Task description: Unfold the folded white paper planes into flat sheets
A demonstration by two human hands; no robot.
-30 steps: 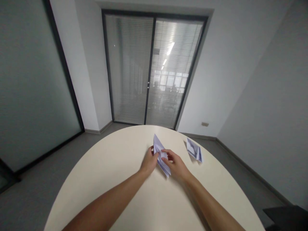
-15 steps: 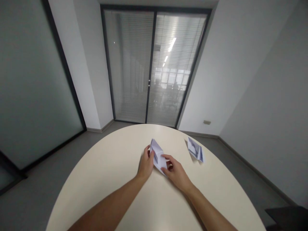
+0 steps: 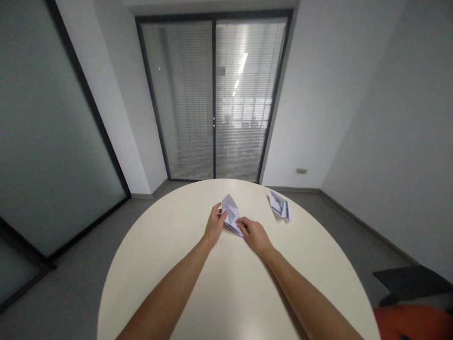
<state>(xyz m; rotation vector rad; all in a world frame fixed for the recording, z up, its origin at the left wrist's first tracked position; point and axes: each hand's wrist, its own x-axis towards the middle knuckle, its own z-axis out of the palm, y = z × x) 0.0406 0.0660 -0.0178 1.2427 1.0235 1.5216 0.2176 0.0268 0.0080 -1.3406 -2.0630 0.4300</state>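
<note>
A folded white paper piece (image 3: 231, 213) lies on the round cream table (image 3: 177, 245) between my two hands. My left hand (image 3: 214, 225) pinches its left edge with thumb and fingers. My right hand (image 3: 254, 234) grips its near right end. A second folded paper shape (image 3: 279, 206) lies by itself near the table's far right edge, apart from both hands.
Glass doors with blinds (image 3: 214, 99) stand beyond the table. A frosted glass wall (image 3: 42, 141) runs along the left. A dark chair part (image 3: 410, 283) and something orange-red (image 3: 414, 323) show at the lower right.
The paper has been pressed flatter and lower between my hands, both of which stay on it. The camera view has shifted, showing more of the table and the lower right corner.
</note>
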